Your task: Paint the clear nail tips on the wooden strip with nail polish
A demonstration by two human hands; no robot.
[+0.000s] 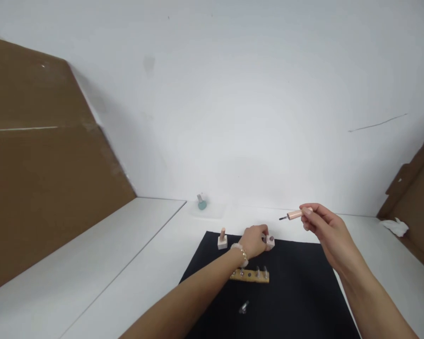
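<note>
Head view: your right hand (321, 226) pinches a peach polish brush (294, 214) over the mat's (297, 287) far edge, left hand (254, 241) grips a white bottle (270, 242).

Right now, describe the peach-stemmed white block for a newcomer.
Find the black mat on the white table. At its far edge, just left of the left hand, sits a small square white block. Only it carries an upright peach stem; the block by that hand shows none.
</note>
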